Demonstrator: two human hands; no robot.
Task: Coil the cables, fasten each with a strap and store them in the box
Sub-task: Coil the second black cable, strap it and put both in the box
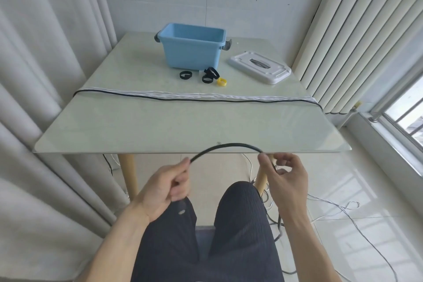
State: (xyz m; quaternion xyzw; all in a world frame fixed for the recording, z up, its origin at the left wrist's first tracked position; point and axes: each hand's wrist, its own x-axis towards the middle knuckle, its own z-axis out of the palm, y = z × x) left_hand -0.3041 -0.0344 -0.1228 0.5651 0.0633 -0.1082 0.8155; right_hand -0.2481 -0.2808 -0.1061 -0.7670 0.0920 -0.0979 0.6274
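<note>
A black cable [225, 146] arches between my two hands just in front of the table's near edge. My left hand [163, 186] is closed around one end of the arc, over my lap. My right hand [283, 175] pinches the other end between thumb and fingers. Several white cables and one black cable [194, 96] lie stretched across the table, hanging off both sides. The open blue box [191, 49] stands at the back of the table. Black straps [185, 75] [210, 74] and a yellow strap [221, 81] lie in front of it.
The box's white lid [259, 67] lies to the right of the box. The glass table [114, 126] is flanked by curtains on the left and vertical blinds on the right. Loose white and black cables [332, 210] trail over the floor under and right of the table.
</note>
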